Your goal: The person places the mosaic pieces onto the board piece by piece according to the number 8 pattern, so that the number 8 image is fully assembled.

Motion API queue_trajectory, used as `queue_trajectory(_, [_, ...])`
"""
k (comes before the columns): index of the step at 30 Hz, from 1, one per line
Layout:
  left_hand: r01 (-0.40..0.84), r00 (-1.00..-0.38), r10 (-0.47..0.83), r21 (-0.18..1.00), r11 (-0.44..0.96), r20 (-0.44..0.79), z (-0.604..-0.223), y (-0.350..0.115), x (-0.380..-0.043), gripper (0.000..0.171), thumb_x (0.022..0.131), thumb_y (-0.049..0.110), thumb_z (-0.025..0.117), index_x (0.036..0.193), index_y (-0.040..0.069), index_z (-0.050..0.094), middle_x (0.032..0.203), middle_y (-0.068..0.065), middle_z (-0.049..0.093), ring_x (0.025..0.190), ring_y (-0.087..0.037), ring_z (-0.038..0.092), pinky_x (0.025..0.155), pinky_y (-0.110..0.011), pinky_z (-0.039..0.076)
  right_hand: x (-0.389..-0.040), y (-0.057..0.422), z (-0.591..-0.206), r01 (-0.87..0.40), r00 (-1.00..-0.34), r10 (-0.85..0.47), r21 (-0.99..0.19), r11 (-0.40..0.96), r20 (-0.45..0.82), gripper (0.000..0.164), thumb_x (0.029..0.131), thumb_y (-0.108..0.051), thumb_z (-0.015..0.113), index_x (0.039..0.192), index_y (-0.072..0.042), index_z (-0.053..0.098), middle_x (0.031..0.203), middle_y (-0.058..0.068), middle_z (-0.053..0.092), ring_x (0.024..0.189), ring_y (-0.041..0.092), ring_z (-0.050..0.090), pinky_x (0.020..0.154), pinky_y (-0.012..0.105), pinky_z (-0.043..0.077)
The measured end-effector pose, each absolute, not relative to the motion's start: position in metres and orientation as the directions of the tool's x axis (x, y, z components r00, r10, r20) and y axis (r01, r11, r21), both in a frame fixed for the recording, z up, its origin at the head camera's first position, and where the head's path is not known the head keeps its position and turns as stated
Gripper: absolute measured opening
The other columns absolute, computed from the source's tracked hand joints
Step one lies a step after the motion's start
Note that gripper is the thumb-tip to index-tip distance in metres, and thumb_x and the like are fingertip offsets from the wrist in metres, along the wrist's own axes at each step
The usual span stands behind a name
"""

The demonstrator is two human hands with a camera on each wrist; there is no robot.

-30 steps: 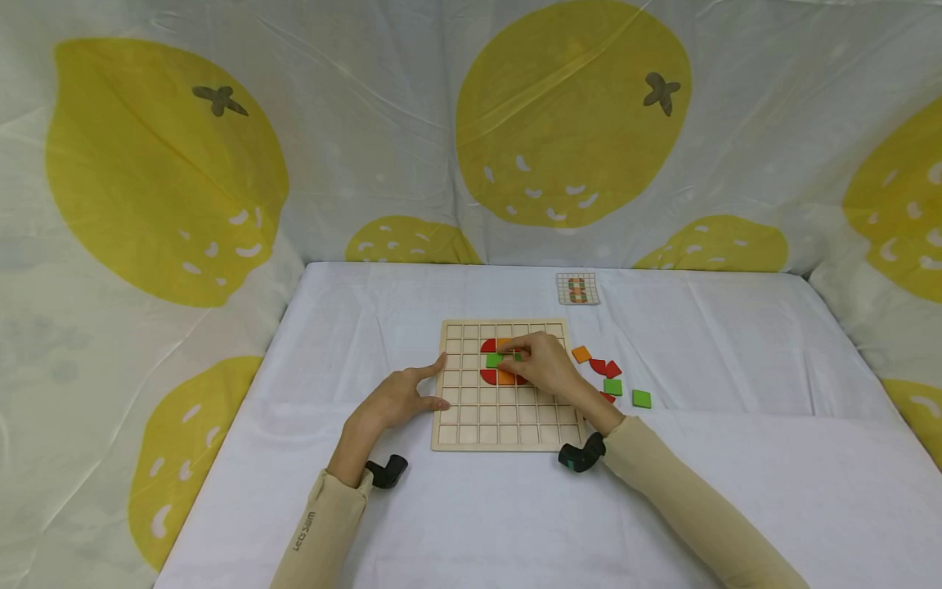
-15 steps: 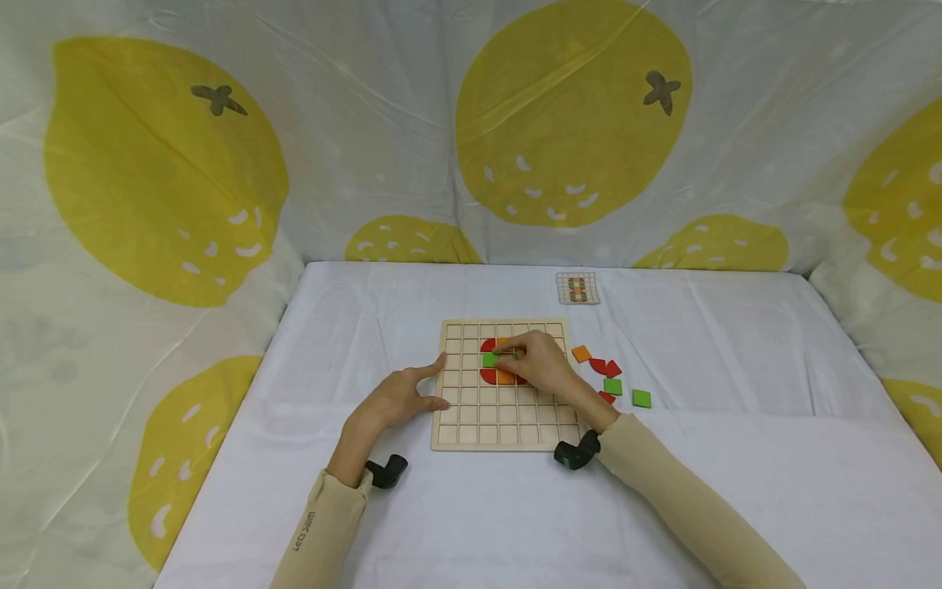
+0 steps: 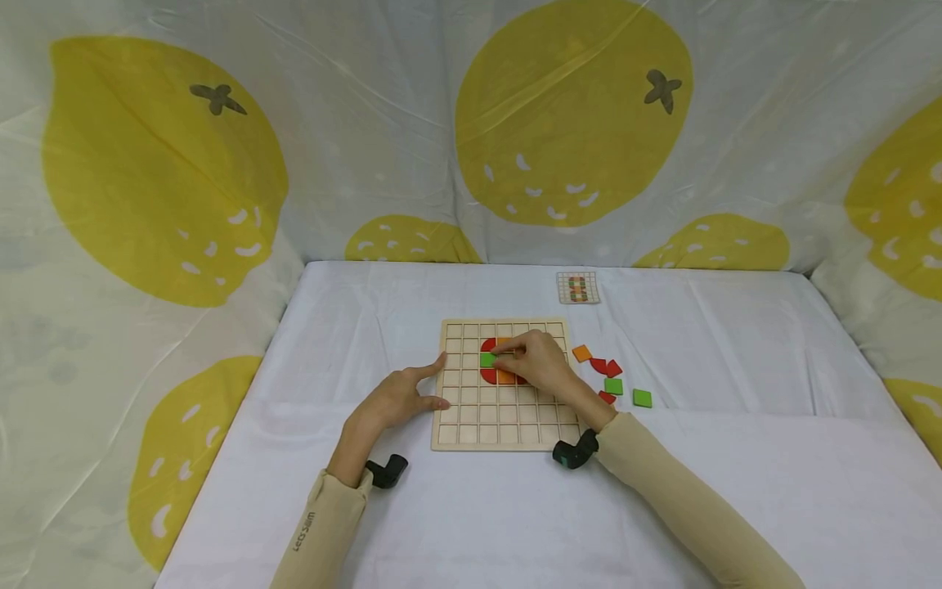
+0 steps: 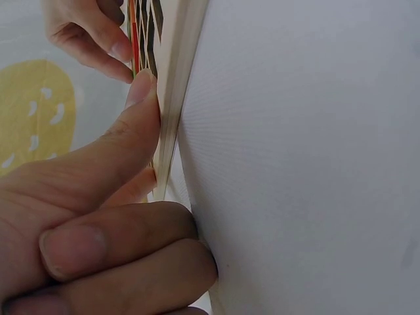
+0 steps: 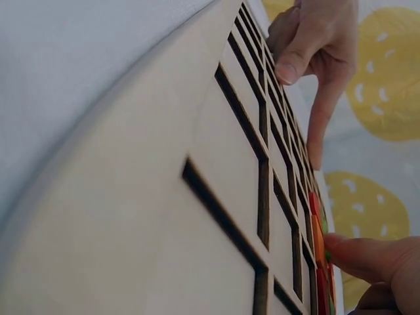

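Observation:
A wooden grid board (image 3: 471, 425) lies on the white cloth. My left hand (image 3: 393, 399) touches its left edge with thumb and index finger spread apart; the left wrist view shows the thumb (image 4: 131, 125) against the edge and other fingers folded beneath. Over the board, my right hand (image 3: 543, 361) pinches a green square tile (image 3: 486, 360) between thumb and index finger, at a cell in the pattern's left column. Red quarter-round tiles (image 3: 489, 376) sit above and below that cell, with an orange tile (image 3: 505, 377) alongside. My right hand hides part of the pattern.
Right of the board lie loose tiles: an orange square (image 3: 582, 353), red pieces (image 3: 614, 368) and two green squares, one nearer (image 3: 614, 386) and one farther right (image 3: 643, 398). A small pattern card (image 3: 578, 288) lies behind the board. Lemon-print fabric (image 3: 383, 164) rises behind the table.
My right hand has shifted slightly left with the green tile, which now lines up with the red tiles above and below it. My left hand has stayed at the board's edge.

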State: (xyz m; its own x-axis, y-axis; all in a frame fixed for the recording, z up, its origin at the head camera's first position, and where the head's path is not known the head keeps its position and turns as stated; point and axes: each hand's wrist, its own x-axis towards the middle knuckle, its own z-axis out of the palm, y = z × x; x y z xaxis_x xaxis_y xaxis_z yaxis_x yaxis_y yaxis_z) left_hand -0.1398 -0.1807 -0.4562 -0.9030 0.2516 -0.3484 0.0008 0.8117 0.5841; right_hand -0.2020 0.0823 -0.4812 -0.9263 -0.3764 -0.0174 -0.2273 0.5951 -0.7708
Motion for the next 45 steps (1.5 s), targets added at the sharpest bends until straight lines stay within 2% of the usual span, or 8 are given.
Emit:
queue_trajectory(6, [0.006,-0.902,0.256,0.582,0.813,-0.348,-0.456,-0.179,-0.14,0.086,0.092,0.037,0.077,0.163,0.024,0.031,0.161,-0.021,0.042,0.151,-0.037,0.041,0.118,-0.055,0.041,-0.198,0.096,-0.479,-0.188,-0.945,-0.328,-0.796,0.575,-0.014,0.022,0.09,-0.026,0.083,0.108,-0.014,0.083,0.055,-0.003,0.044,0.052,0.012,0.035,0.051,0.022,0.025])
queue_trajectory(13, [-0.015,-0.901,0.239,0.575,0.818,-0.363,-0.455,-0.178,-0.139,0.087,0.091,0.036,0.078,0.163,0.024,0.03,0.163,-0.021,0.04,0.152,-0.039,0.038,0.118,-0.056,0.04,-0.19,0.12,-0.471,-0.169,-0.959,-0.282,-0.799,0.577,0.0,0.026,0.088,-0.025,0.084,0.11,-0.012,0.083,0.054,-0.004,0.034,0.052,0.013,0.031,0.05,0.023,0.022])
queue_trajectory(20, [-0.021,-0.9,0.241,0.587,0.81,-0.364,-0.456,-0.177,-0.139,0.088,0.091,0.036,0.079,0.163,0.024,0.03,0.164,-0.019,0.038,0.153,-0.038,0.037,0.12,-0.056,0.038,-0.182,0.153,-0.469,-0.178,-0.969,-0.244,-0.796,0.579,0.039,0.022,0.09,-0.022,0.083,0.108,-0.01,0.082,0.054,-0.006,0.03,0.051,0.01,0.026,0.05,0.022,0.019])
queue_trajectory(25, [-0.012,-0.901,0.245,0.586,0.81,-0.357,-0.455,-0.178,-0.138,0.087,0.091,0.037,0.079,0.163,0.024,0.031,0.163,-0.02,0.039,0.152,-0.039,0.037,0.119,-0.057,0.038,-0.179,0.176,-0.471,-0.165,-0.98,-0.193,-0.771,0.615,0.055,0.023,0.089,-0.021,0.084,0.107,-0.007,0.082,0.056,-0.006,0.03,0.052,0.011,0.03,0.049,0.022,0.022])
queue_trajectory(34, [-0.008,-0.903,0.249,0.593,0.805,-0.35,-0.457,-0.179,-0.139,0.087,0.092,0.037,0.078,0.163,0.024,0.03,0.164,-0.019,0.039,0.153,-0.037,0.038,0.12,-0.057,0.038,-0.174,0.203,-0.47,-0.094,-0.991,-0.131,-0.765,0.637,0.013,0.026,0.089,-0.02,0.083,0.111,-0.006,0.08,0.058,-0.002,0.033,0.053,0.014,0.033,0.049,0.024,0.022])
queue_trajectory(45, [-0.022,-0.903,0.238,0.593,0.805,-0.357,-0.457,-0.178,-0.138,0.087,0.091,0.036,0.079,0.163,0.024,0.031,0.163,-0.019,0.039,0.153,-0.038,0.037,0.119,-0.057,0.038,-0.166,0.228,-0.476,-0.033,-0.997,-0.076,-0.758,0.651,-0.022,0.029,0.089,-0.024,0.084,0.113,-0.008,0.08,0.057,-0.006,0.031,0.052,0.01,0.03,0.047,0.024,0.021])
